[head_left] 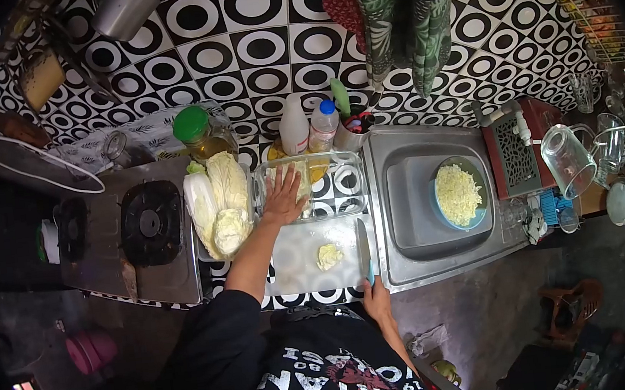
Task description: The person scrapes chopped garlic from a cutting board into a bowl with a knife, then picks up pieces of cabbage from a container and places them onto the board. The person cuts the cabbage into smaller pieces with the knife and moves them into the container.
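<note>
My left hand (285,195) lies with fingers spread over the left part of a clear glass dish (340,173), on something pale whose outline is partly hidden under the palm. In front of the dish is a translucent cutting board (296,260) with a small pale yellow cabbage piece (329,256) on it. My right hand (374,294) grips the blue handle of a knife (364,246), its blade pointing away from me along the board's right edge. Left of the dish, several napa cabbages (224,200) are grouped together.
A gas stove (151,224) stands at the left. To the right, a steel sink (424,259) holds a blue bowl (446,220) of chopped cabbage (459,194). Behind the dish are a green-lidded jar (205,134), a white bottle (294,129) and a blue-capped bottle (323,128). Glassware (569,161) stands far right.
</note>
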### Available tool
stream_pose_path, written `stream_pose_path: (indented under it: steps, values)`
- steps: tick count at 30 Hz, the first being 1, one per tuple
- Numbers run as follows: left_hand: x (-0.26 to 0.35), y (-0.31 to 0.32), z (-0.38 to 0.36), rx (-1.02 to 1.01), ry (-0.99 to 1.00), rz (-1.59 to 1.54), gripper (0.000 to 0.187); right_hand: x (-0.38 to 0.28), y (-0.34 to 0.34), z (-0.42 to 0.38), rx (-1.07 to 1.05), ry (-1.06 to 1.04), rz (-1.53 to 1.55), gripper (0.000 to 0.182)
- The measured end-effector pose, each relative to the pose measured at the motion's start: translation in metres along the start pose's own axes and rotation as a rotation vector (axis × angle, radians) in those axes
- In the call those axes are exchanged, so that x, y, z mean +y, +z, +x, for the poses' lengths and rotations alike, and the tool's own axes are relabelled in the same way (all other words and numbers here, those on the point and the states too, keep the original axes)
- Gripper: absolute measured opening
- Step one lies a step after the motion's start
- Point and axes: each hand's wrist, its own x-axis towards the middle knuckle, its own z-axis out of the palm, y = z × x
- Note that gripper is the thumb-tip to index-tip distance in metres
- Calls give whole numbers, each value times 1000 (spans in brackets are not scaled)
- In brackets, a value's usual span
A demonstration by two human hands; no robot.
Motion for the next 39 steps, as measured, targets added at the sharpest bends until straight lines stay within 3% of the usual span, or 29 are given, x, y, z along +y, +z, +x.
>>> stream_pose_path:
  steps: [2,10,12,14,17,20,24,26,30,32,33,34,37,39]
  values:
    - [0,-2,3,-42,1,28,72,4,3,4,44,-83,-15,28]
    - [2,-2,3,9,-16,59,75,4,0,3,-32,-46,-5,36]
    - [1,-9,4,17,-48,-121,75,3,0,-3,-22,-55,21,37]
    - [-1,-6,5,71,-87,-231,73,2,0,-8,-30,-93,14,37]
    - [5,-9,-1,379,-77,-338,62,-6,-4,-13,-26,-97,51,36]
    - [15,-11,-18,465,7,-283,52,4,5,-15,42,-133,96,36]
    - [21,2,-36,460,-66,-427,44,3,7,-11,-14,-101,52,35]
    - [21,6,-46,650,35,-383,36,2,12,-11,49,-132,53,34]
    - [50,0,-78,595,85,-363,33,-9,8,-13,-13,-35,74,29]
    - [67,12,-93,554,192,-525,26,-8,8,-16,5,-44,122,30]
    - [72,23,-96,478,199,-567,30,-7,9,-17,19,-49,130,30]
    - [76,34,-96,460,198,-574,30,-7,9,-17,36,-58,136,30]
    - [83,56,-93,160,81,-650,39,-5,9,-18,36,-39,146,30]
    - [89,45,-97,108,29,-590,38,-6,9,-18,18,-9,134,30]
